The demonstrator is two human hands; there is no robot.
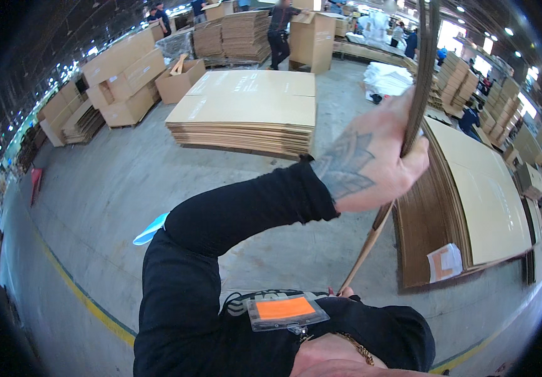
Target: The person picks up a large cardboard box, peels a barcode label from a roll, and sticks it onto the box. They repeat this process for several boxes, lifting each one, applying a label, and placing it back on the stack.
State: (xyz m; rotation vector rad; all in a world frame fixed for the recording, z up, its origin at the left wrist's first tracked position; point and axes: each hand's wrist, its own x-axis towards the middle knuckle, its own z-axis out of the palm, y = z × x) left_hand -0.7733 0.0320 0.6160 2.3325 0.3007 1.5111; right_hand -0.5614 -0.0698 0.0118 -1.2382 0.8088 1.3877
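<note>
A long, flat brown piece, apparently cardboard and seen almost edge-on, is held at a slant in front of the person's body. It is gripped by the tattooed left hand, with fingers wrapped around it and the black-sleeved arm raised across the view. At its lower visible end, only a small part of the right hand is shown, so its grip cannot be told. Beyond, a low stack of flattened cartons is set on the grey floor; a second stack is placed to the right
</note>
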